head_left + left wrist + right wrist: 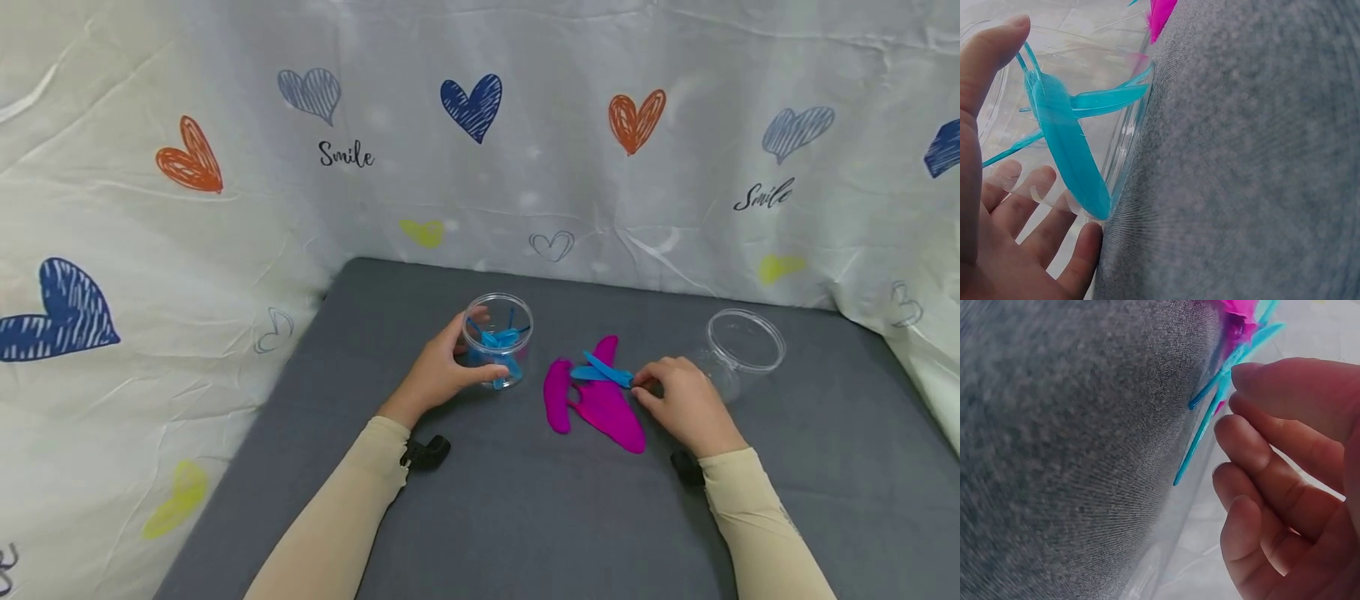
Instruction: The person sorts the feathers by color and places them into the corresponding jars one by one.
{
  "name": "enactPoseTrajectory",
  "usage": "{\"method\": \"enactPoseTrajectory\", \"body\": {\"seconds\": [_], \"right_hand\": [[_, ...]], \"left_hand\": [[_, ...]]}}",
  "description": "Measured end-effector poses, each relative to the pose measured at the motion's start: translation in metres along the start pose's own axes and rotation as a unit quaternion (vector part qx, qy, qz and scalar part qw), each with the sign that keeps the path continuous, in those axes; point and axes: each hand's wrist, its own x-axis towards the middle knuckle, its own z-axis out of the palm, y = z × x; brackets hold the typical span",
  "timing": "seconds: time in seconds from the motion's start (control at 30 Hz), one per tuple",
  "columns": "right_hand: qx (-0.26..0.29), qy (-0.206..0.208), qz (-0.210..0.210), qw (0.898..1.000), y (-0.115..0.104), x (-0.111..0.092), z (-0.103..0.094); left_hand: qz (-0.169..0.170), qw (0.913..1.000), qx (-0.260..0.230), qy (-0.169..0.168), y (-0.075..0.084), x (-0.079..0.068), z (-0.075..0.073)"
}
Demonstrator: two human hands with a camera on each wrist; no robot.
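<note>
My left hand (442,367) grips a clear plastic jar (498,302), thumb on the near side and fingers round the far side. Several blue feathers (1069,144) stand and lean inside it. To its right, magenta feathers (609,412) lie on the grey cloth. Two blue feathers (600,369) lie crossed over them, quills toward my right hand (690,400). That hand's thumb and fingertips are right at the blue quills (1194,440), bent loosely, with a gap between thumb and lower fingers.
A second clear jar (746,367) stands behind my right hand, to the right. Grey cloth (525,525) covers the table. A white curtain (555,167) printed with hearts hangs along the back and left edges.
</note>
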Motion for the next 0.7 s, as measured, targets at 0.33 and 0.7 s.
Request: {"method": "enactPoseTrajectory", "body": {"seconds": [0.33, 0.7], "right_hand": [[-0.026, -0.012, 0.008, 1.0, -0.0002, -0.0016, 0.0043], [-0.027, -0.003, 0.012, 1.0, -0.0016, -0.0004, 0.0066]], "left_hand": [[-0.002, 0.9999, 0.014, 0.002, -0.0001, -0.0034, 0.0007], [0.001, 0.9999, 0.012, 0.0, 0.0017, -0.0013, -0.0011]]}}
